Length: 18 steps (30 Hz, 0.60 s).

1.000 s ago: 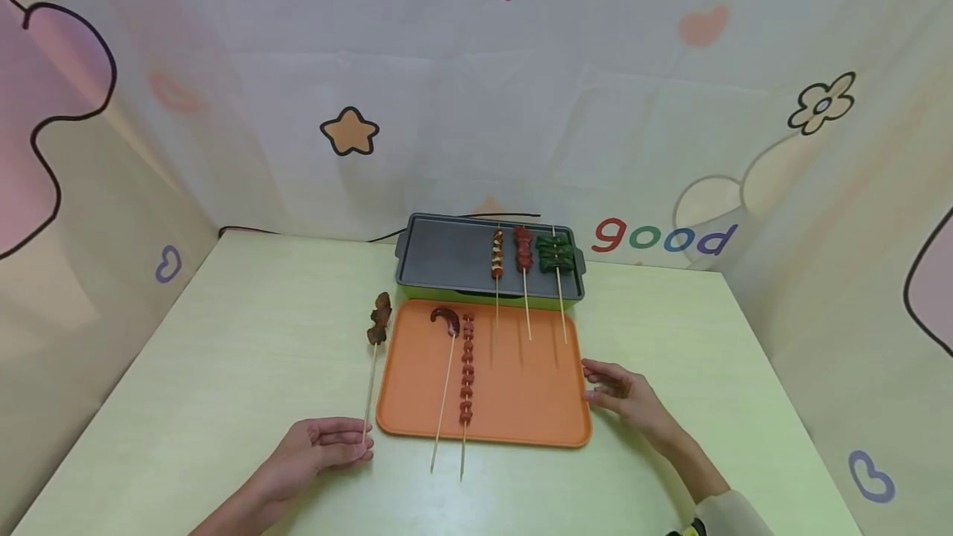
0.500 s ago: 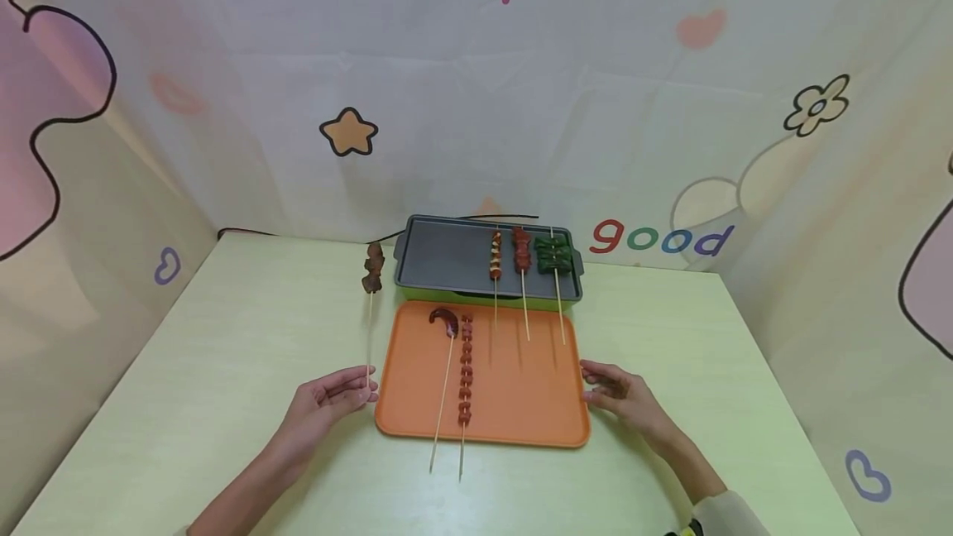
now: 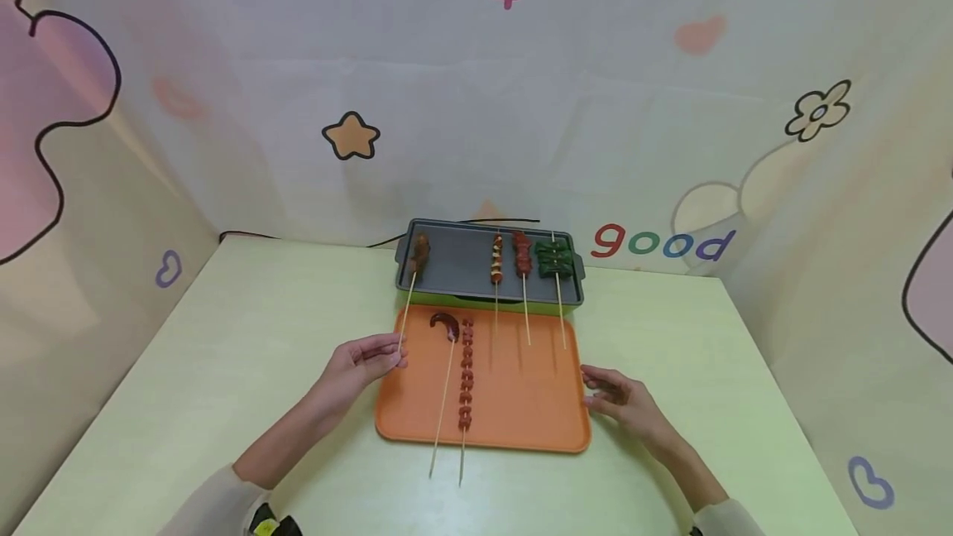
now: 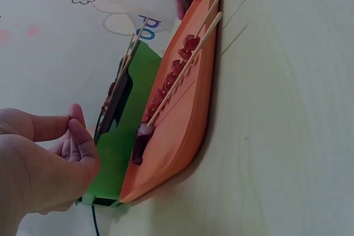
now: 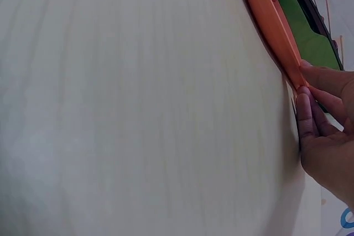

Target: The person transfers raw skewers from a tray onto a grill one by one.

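Observation:
Between thumb and fingertips my left hand pinches the lower stick of a brown meat skewer. That skewer's chunks overlap the left end of the dark grill plate in the head view. My right hand holds the right edge of the orange tray, thumb and fingers at the rim in the right wrist view. On the tray lie a skewer with a curved dark-red piece and a skewer of small red chunks, their sticks jutting over the front edge.
At the grill's right lie a red-and-white skewer, a red meat skewer and a green leafy skewer, sticks reaching over the tray. The grill has a green base and a black cord. A printed curtain hangs behind.
My left hand has carried the brown meat skewer up and rightward, from beside the tray to over the grill's left end. The right hand stays at the tray's edge.

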Tool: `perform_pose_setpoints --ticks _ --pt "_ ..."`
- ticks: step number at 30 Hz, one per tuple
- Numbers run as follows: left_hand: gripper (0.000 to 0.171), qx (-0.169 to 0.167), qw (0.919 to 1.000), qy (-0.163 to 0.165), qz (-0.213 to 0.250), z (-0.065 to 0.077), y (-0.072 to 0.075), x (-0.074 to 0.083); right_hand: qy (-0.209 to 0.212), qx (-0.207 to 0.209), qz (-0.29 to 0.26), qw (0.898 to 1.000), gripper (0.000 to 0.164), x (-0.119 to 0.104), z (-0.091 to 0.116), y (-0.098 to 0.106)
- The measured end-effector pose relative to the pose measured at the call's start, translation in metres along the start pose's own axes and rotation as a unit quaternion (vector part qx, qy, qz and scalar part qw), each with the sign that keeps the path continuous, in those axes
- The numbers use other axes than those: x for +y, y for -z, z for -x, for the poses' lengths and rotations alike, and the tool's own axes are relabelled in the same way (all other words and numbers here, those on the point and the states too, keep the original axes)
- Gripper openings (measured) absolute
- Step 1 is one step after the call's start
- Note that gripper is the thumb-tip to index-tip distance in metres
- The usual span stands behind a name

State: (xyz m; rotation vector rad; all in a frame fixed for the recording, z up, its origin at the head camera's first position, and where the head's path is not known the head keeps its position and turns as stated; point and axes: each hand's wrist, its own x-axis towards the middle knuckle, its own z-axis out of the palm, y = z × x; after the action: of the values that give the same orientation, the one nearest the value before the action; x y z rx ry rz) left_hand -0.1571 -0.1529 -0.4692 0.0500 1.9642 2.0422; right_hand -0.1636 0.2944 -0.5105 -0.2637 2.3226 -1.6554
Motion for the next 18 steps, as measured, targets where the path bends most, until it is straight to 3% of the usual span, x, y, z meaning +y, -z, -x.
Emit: perform_pose_setpoints --ticks 10,18 --pt "0.045 0.016 0.9987 0.032 0.038 -0.03 -0.008 -0.004 0.015 -0.002 -0.004 1.0 0.057 0.004 0.002 0.001" --pt "0.043 0.021 0.9991 0.038 0.005 -0.041 -0.007 -0.003 0.008 0.001 -0.004 1.0 0.057 0.005 0.003 0.003"
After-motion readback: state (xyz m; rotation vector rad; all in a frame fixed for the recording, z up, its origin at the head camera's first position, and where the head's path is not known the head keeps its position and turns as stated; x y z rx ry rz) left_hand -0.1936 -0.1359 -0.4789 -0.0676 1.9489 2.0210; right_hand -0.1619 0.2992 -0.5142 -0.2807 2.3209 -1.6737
